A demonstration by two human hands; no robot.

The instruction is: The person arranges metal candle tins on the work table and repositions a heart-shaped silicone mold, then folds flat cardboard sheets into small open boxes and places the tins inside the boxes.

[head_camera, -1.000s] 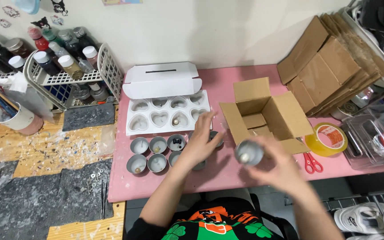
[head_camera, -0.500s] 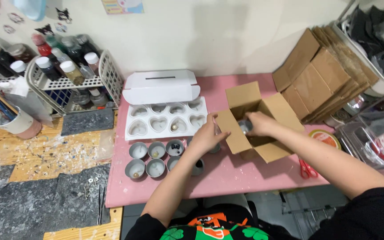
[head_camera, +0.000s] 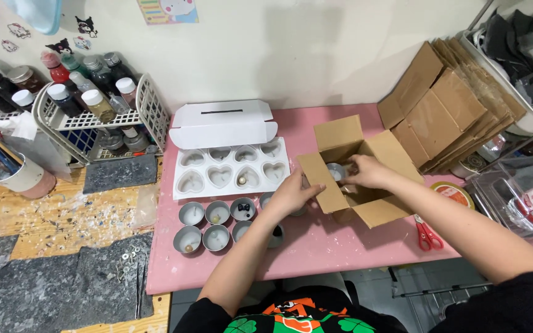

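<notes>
An open brown cardboard box [head_camera: 382, 153] stands on the pink table [head_camera: 316, 246]. My right hand [head_camera: 365, 172] reaches into the box and touches a small silver tin [head_camera: 335, 170] inside it. My left hand [head_camera: 292, 194] presses against the box's near-left flap and steadies it. Just left of that hand, several round silver tins [head_camera: 217, 223] holding candle wax stand in two rows. Behind them lies a white heart-shaped mould tray [head_camera: 232, 169].
A white folded carton [head_camera: 222, 124] lies behind the mould. A stack of flat cardboard [head_camera: 445, 105] leans at the right. Red scissors [head_camera: 427, 234] and a tape roll [head_camera: 453, 192] lie right of the box. A wire basket of bottles [head_camera: 87, 105] stands at left.
My right hand carried a silver tin from in front of me into the box. My left hand moved from the tins to the box's flap.
</notes>
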